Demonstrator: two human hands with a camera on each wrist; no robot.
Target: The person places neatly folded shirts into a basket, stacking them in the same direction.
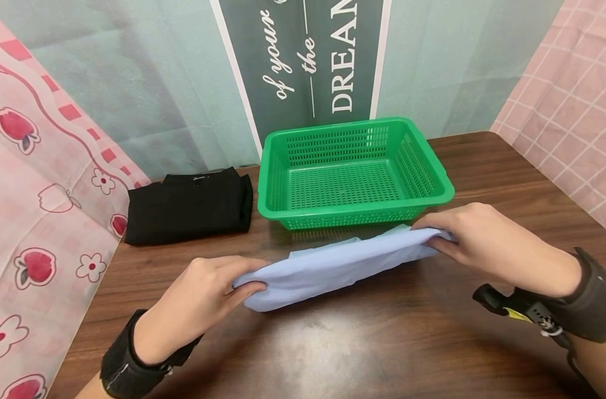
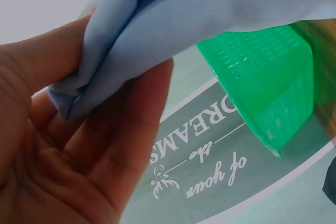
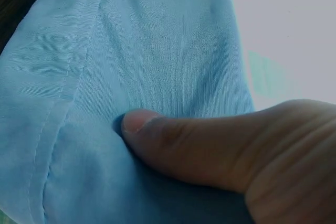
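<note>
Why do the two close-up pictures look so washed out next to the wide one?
Head view: even light, a soft glare patch on the table. Left wrist view: background blown out white behind the blue cloth. Right wrist view: cloth fills the frame, thumb slightly soft, upper right corner overexposed.

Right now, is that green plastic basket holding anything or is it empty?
Empty. The head view shows the green plastic basket with its bare perforated floor; the folded light blue cloth is held outside, in front of it.
</note>
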